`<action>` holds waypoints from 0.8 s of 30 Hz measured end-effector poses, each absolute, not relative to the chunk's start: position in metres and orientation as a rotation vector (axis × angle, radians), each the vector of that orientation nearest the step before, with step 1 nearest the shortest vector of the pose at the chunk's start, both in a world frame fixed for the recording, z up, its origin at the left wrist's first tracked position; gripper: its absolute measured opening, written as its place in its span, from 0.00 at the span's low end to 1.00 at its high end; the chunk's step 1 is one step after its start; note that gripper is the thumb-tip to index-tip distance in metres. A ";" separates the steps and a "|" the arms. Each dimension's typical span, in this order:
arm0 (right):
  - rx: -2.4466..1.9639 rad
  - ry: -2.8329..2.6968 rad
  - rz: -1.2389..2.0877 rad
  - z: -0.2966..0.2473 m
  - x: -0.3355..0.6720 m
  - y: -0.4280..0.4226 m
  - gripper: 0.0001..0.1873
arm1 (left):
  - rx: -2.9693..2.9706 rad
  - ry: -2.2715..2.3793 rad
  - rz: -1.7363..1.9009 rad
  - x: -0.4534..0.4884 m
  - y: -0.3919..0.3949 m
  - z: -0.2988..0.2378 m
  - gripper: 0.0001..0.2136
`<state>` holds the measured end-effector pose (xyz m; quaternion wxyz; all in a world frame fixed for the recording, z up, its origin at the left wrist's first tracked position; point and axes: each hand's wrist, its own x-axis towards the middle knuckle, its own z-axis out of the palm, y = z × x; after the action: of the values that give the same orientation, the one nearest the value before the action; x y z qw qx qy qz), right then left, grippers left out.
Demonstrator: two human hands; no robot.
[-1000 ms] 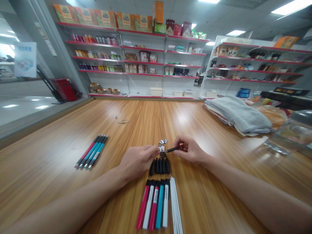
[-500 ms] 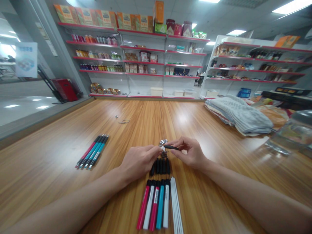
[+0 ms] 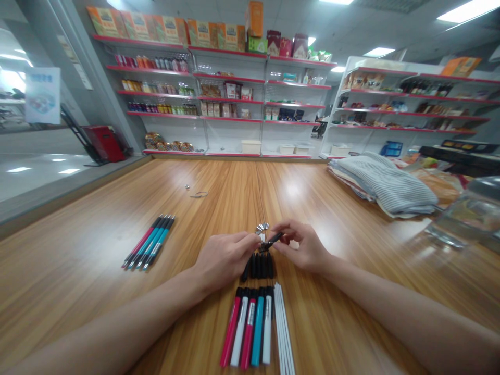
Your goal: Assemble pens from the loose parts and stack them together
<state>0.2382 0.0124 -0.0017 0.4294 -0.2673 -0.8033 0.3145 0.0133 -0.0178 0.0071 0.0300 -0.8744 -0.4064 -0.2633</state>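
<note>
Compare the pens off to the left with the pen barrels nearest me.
The left pens lie slanted; the near barrels lie straight ahead. The left pens show pink and teal with black ends; the near barrels include white ones. Both lie side by side on the wooden table.

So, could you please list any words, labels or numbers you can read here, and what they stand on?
None can be read.
Poster on the left wall: print blurred.
Boxes on the top shelf: print too small.
Pen barrels: labels too small.
</note>
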 end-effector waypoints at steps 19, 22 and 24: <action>-0.736 -2.047 0.645 -0.002 0.243 0.019 0.11 | -2.605 -1.312 -0.928 0.012 -0.016 0.004 0.12; -0.688 -2.136 0.545 0.001 0.245 0.018 0.11 | -2.599 -1.326 -0.907 0.012 -0.016 0.005 0.12; -0.673 -2.154 0.514 0.002 0.245 0.018 0.12 | -2.605 -1.344 -0.878 0.012 -0.016 0.006 0.12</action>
<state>0.2449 0.0175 0.0020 0.4017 -0.2662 -0.8523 0.2034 0.0117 -0.0160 0.0061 0.0410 -0.8506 -0.4388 -0.2868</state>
